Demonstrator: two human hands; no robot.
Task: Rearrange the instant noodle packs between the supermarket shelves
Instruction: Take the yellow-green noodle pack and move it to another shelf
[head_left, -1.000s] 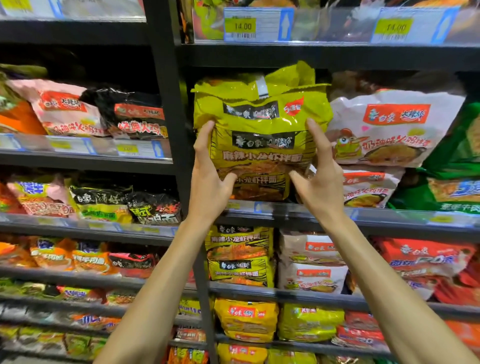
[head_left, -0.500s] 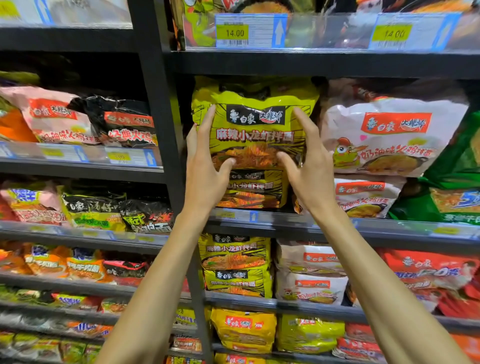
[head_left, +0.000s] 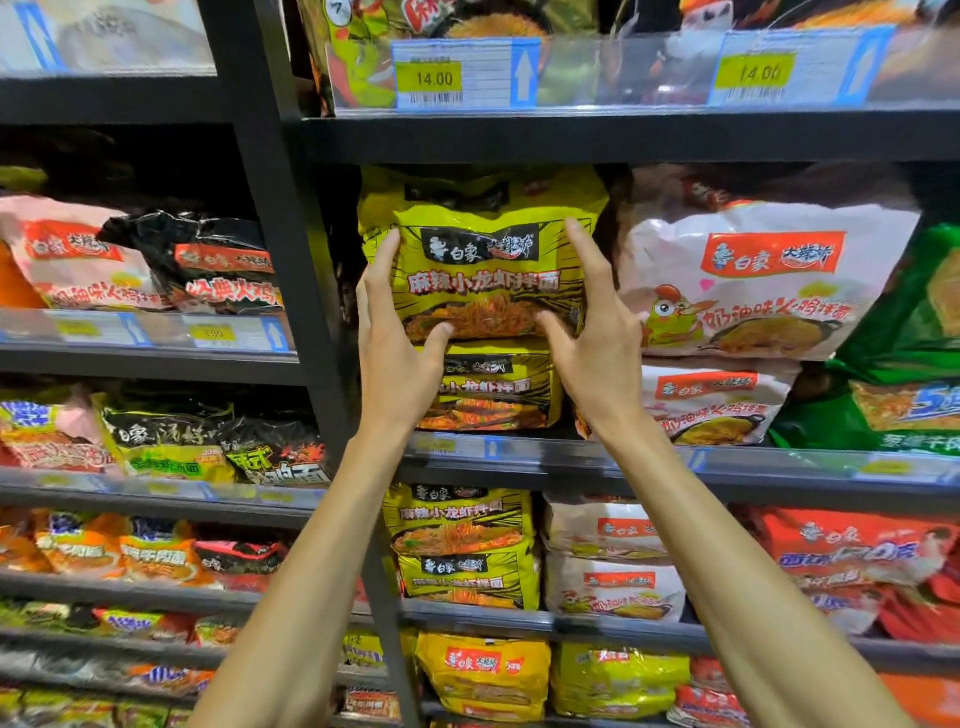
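Pressing between left hand (head_left: 395, 332) and right hand (head_left: 597, 338), both spread open, the yellow noodle multipack (head_left: 493, 280) rests atop another; uneven release may tip it forward off the stack

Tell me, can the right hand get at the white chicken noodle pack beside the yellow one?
Probably yes. The right hand is at the yellow pack, and the white pack sits right beside it, front uncovered.

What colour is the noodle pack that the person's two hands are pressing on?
Bright yellow-green noodle pack with black bands and orange lettering, clearest in the head view.
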